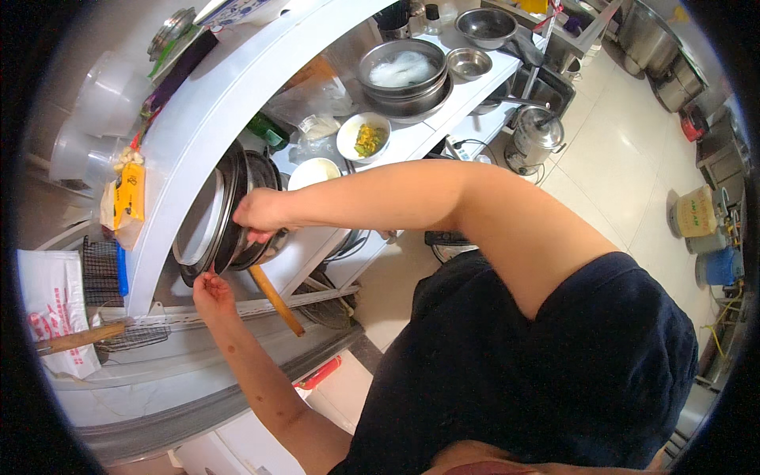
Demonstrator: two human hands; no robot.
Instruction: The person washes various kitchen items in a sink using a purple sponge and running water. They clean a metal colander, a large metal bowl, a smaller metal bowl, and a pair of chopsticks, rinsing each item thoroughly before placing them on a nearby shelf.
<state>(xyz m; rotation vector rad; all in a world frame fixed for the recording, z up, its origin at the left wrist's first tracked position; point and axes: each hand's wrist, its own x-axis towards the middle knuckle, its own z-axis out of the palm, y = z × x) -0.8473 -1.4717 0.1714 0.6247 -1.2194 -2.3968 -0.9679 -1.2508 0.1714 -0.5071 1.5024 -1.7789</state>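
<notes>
Several round pans [254, 160] with dark metal rims stand on edge in a row on the shelf. At the near end, a dark round pan [224, 237] leans beside a disc with a white rim [199, 228]. My right hand [261, 215] reaches in among the pans with its fingers curled on a rim; the fingertips are partly hidden. Lower down, my left hand [212, 292] pinches the bottom edge of the dark pan at the near end. A wooden handle [276, 300] slants out from under the row.
Stacked steel bowls [404, 68], a white bowl with yellow-green food [365, 138] and a green bottle [267, 132] share the lower shelf. Overhead runs a white curved shelf edge [178, 142] with a yellow packet [129, 193]. A steel pot [534, 139] stands to the right.
</notes>
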